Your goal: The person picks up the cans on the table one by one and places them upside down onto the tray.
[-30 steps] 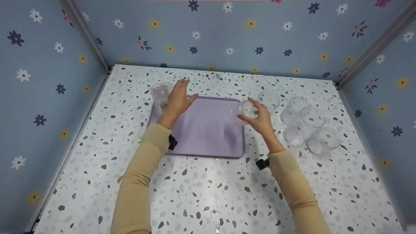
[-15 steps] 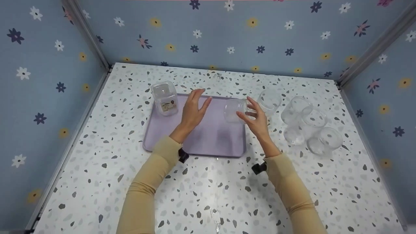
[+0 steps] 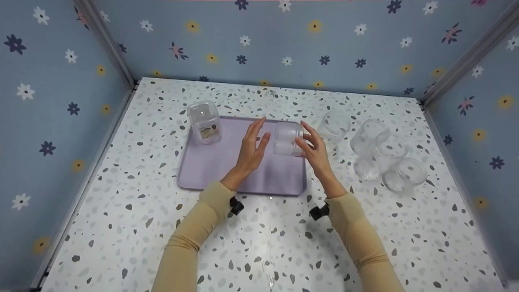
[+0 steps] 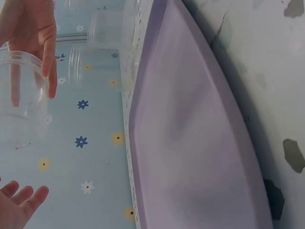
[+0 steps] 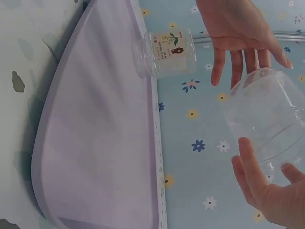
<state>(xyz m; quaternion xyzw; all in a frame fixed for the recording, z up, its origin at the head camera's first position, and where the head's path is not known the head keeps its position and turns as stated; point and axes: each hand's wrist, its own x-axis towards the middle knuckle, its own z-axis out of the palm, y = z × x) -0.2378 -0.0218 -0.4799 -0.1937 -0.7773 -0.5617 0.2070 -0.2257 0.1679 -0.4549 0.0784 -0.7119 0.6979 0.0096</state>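
My right hand (image 3: pixel 317 154) grips a clear plastic jar (image 3: pixel 286 138) by its threaded mouth end, thumb on the near side. The jar lies sideways in the air above the lilac tray (image 3: pixel 227 170), mouth toward my right hand. Fingers extended and thumb apart, my left hand (image 3: pixel 250 150) is just left of the jar's base, with a small gap between them. In the right wrist view the held jar (image 5: pixel 269 119) sits between both hands. A clear jar with a label (image 3: pixel 206 125) stands on the tray's far left corner, apparently mouth down.
Several more clear jars (image 3: pixel 399 176) stand grouped on the speckled table (image 3: pixel 259 235) to the right of the tray. One jar (image 3: pixel 335 123) is just behind my right hand. Flowered panels (image 3: pixel 275 44) wall the table's back and sides.
My left hand has moved away from the labelled jar, rightward toward the held jar. My right hand has brought its jar left over the tray, and the jar has turned further sideways.
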